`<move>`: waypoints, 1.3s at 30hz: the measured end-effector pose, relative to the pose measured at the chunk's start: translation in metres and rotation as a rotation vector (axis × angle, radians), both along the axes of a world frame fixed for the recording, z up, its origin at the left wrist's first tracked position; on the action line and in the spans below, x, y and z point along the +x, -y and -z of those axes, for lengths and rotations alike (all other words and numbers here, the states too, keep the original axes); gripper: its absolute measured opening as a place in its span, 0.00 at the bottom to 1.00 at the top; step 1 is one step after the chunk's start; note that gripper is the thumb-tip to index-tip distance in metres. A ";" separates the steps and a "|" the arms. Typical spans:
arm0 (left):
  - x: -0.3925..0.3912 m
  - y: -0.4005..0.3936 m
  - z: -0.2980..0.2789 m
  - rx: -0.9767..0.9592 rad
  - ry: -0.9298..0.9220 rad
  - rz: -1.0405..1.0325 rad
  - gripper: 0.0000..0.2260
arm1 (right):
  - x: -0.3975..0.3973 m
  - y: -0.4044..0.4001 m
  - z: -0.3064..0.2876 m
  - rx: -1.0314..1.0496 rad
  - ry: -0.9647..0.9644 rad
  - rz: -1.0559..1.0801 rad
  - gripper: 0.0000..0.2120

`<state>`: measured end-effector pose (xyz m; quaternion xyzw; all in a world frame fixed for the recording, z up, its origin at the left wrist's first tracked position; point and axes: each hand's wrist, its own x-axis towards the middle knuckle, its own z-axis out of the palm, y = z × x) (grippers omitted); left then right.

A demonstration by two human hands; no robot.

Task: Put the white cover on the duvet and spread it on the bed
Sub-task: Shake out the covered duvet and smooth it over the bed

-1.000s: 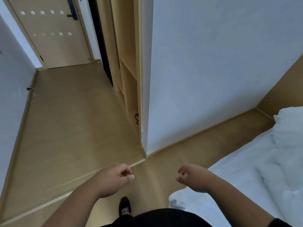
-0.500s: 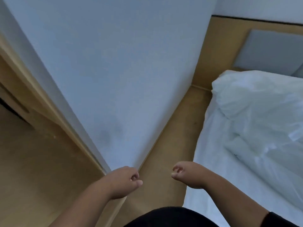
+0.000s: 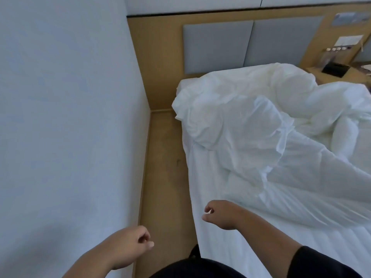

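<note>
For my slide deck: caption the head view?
Empty left hand and right hand approach crumpled white duvet on white-sheeted bed.

Crumpled white cloth duvet (image 3: 251, 125), matt wood floor (image 3: 164, 177), padded headboard (image 3: 249, 45)

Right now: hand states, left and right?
Left hand: fingers loosely curled, holding nothing, over the floor.
Right hand: fingers loosely curled, holding nothing, above the bed edge.

Crumpled white duvet (image 3: 251, 125) lies on white-sheeted bed (image 3: 230, 233), w/ grey padded headboard (image 3: 216, 47) behind; strip of wooden floor (image 3: 162, 167) left, btwn bed & pale wall (image 3: 66, 117).
</note>
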<state>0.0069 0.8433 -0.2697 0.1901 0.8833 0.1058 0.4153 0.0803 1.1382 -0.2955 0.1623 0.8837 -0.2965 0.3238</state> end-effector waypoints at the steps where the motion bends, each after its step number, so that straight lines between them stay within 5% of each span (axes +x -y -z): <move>1: -0.024 -0.016 -0.004 0.000 -0.013 0.007 0.09 | -0.017 -0.015 -0.001 0.001 0.003 0.016 0.23; 10: -0.169 -0.161 -0.007 0.048 -0.007 0.196 0.07 | -0.068 -0.125 -0.007 -0.056 0.057 0.311 0.21; 22: -0.321 -0.426 0.048 0.158 0.041 0.687 0.17 | -0.097 -0.239 0.033 -0.157 0.094 1.057 0.10; 27: -0.388 -0.561 0.058 0.329 -0.132 0.901 0.24 | -0.161 -0.270 0.033 -0.155 0.148 1.257 0.12; 32: -0.405 -0.694 0.064 0.456 -0.398 1.375 0.31 | -0.214 -0.289 0.028 -0.126 0.147 1.370 0.14; 37: -0.409 -0.803 0.092 0.181 -0.592 1.462 0.41 | -0.226 -0.280 0.019 -0.157 0.111 1.559 0.11; 39: -0.418 -0.813 0.108 0.037 -0.540 1.439 0.30 | -0.223 -0.280 0.013 -0.166 0.095 1.631 0.11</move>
